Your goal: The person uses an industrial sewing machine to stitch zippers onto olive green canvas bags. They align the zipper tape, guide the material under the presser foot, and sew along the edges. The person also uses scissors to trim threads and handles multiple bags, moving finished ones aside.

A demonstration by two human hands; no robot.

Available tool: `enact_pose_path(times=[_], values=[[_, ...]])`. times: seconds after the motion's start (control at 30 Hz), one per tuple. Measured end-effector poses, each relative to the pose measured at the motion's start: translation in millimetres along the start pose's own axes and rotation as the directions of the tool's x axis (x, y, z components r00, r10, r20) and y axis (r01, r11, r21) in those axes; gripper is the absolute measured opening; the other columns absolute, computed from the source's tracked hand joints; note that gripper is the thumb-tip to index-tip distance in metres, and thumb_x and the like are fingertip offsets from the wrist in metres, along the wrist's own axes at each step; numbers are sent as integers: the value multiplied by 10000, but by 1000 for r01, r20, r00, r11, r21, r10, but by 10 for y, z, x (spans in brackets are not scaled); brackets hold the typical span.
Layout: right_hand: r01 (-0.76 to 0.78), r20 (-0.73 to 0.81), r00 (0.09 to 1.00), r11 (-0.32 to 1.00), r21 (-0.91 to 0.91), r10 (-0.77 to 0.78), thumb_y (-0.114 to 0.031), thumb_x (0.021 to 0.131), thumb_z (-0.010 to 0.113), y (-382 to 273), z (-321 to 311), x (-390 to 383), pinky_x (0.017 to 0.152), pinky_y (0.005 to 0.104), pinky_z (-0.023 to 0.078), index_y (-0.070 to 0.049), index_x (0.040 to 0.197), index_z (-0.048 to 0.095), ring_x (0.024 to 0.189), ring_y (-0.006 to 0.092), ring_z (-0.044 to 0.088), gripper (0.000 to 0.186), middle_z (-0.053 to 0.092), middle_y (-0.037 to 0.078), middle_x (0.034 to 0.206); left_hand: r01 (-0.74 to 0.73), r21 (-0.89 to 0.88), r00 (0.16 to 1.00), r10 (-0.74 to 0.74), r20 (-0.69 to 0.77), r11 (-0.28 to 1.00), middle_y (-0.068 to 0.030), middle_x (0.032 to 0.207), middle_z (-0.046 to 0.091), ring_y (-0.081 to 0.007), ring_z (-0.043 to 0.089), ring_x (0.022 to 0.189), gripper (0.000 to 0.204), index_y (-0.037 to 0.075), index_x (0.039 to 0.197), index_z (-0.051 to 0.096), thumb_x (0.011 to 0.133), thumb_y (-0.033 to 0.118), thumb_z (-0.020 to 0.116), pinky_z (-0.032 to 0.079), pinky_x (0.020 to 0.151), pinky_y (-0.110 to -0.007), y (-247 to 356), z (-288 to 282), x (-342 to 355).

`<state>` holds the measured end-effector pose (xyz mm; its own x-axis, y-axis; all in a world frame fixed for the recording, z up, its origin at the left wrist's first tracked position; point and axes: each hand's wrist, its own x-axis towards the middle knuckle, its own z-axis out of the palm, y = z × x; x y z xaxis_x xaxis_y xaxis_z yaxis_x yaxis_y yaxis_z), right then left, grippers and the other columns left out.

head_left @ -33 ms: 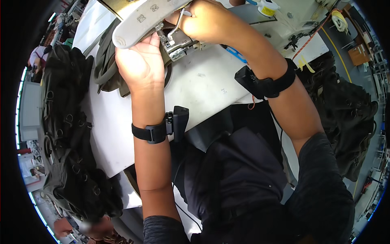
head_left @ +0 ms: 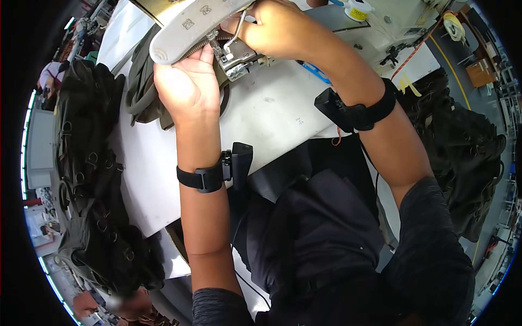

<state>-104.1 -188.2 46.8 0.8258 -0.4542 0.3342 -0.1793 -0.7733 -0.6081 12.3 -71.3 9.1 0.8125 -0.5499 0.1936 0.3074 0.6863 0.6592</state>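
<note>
My left hand point(head_left: 187, 87) is palm up beside the needle area of a sewing machine point(head_left: 187, 30). Its fingers bend in against a dark green fabric bag point(head_left: 151, 106) and a zipper point(head_left: 194, 50); the machine's pale head covers some of them. On the far side of the bent metal lever point(head_left: 235, 37), my right hand point(head_left: 272, 30) is closed, thumb toward the needle. What its fingers grip is hidden. The presser foot point(head_left: 216, 46) sits between both hands, with the zipper passing behind it.
Dark bags with metal rings point(head_left: 89, 163) hang along the left side, and more dark bags point(head_left: 462, 157) lie at the right. On the white table point(head_left: 266, 117), a blue tool point(head_left: 315, 71) rests under my right forearm. A small yellow-labelled container point(head_left: 359, 11) stands on the machine.
</note>
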Motion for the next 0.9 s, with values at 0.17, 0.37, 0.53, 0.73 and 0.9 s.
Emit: enact_pose_path(times=[0.17, 0.37, 0.53, 0.73, 0.9], values=[[119, -257, 957, 990, -78, -136, -289, 936, 630, 281, 313, 61, 862, 506, 539, -69, 899, 766, 874, 391, 725, 261, 752, 170, 857, 16, 3, 999, -16, -51, 1000, -163, 1443, 582, -327, 549, 1325, 446, 3, 1423, 523, 1106, 302, 426, 301, 1225, -533, 9, 46, -110], [208, -324, 924, 978, -18, -203, -345, 879, 724, 192, 266, 8, 806, 472, 556, -76, 782, 773, 820, 353, 723, 290, 744, 127, 790, -31, -1, 997, 31, -66, 1000, -199, 1466, 557, -330, 541, 1366, 458, -51, 1432, 503, 1133, 292, 445, 414, 1204, -490, 17, 55, -251], [102, -118, 989, 982, 158, -83, -316, 844, 718, 142, 152, -54, 828, 408, 558, -78, 877, 805, 865, 305, 728, 255, 770, 124, 875, -19, -21, 999, 19, -28, 1000, -202, 1483, 552, -336, 541, 1374, 461, -54, 1468, 458, 1147, 273, 401, 433, 1202, -495, 16, 22, -305], [123, -37, 992, 959, 255, -118, -294, 800, 697, 290, 146, -34, 857, 380, 550, -76, 956, 802, 915, 267, 726, 288, 774, 116, 934, 40, -22, 997, -41, -71, 999, -181, 1506, 543, -328, 509, 1406, 506, -25, 1495, 451, 1137, 333, 430, 377, 1224, -504, 56, 65, -429], [94, -29, 996, 955, 282, -89, -298, 793, 708, 292, 109, -36, 815, 371, 548, -55, 927, 789, 852, 254, 715, 289, 757, 116, 871, 53, -97, 993, -63, -103, 994, -168, 1509, 545, -314, 519, 1385, 514, -15, 1484, 482, 1128, 356, 467, 351, 1229, -488, 15, 36, -477]])
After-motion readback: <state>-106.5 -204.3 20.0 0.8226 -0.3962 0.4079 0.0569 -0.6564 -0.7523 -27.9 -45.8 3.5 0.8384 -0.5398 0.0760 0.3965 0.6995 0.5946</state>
